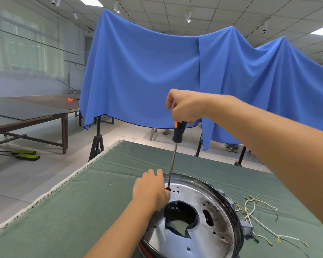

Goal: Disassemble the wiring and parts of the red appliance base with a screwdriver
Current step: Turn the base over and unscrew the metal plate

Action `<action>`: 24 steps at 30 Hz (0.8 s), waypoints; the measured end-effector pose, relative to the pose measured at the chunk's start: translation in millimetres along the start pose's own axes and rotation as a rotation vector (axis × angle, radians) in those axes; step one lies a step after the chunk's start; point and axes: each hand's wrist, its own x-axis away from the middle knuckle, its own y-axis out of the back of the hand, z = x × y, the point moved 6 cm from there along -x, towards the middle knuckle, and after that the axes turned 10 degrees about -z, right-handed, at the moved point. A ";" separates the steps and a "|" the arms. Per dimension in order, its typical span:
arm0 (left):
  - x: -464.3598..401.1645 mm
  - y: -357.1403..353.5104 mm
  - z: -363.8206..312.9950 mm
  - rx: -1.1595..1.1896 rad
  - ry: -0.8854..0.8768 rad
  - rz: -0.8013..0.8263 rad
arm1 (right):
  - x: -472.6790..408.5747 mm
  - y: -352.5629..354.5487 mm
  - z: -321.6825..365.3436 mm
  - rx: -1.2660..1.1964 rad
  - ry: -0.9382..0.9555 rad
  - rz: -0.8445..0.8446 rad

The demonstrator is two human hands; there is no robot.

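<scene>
The appliance base (209, 211) lies on the green-covered table, showing a shiny metal plate with a large central hole and a thin red rim at its lower left. My right hand (185, 107) grips the top of a black-and-orange screwdriver (178, 133), held nearly upright. The tip of its shaft sits in a small red-edged hole at the plate's upper left. My left hand (151, 190) grips the base's left rim, fingers curled over the edge. Loose white and dark wires (257, 215) with metal terminals lie on the cloth to the right of the base.
A small screw (110, 183) lies on the green cloth (73, 211) left of the base. The table's left edge runs diagonally beside bare floor. Blue sheets (147, 75) hang behind the table. Brown tables (35, 112) stand at the far left.
</scene>
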 end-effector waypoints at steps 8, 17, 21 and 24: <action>1.2 0.2 -0.3 -0.003 -0.006 -0.017 | 3.7 0.0 -11.2 0.283 -0.027 -0.105; 0.4 0.2 -0.1 0.007 -0.004 -0.002 | 9.5 3.6 -12.8 0.161 -0.014 -0.261; 0.6 -0.1 -0.3 0.000 -0.010 -0.011 | 7.3 5.9 -16.8 0.240 -0.059 -0.202; 0.8 0.1 0.1 0.002 -0.011 -0.016 | 7.8 6.9 -16.8 0.054 -0.087 -0.072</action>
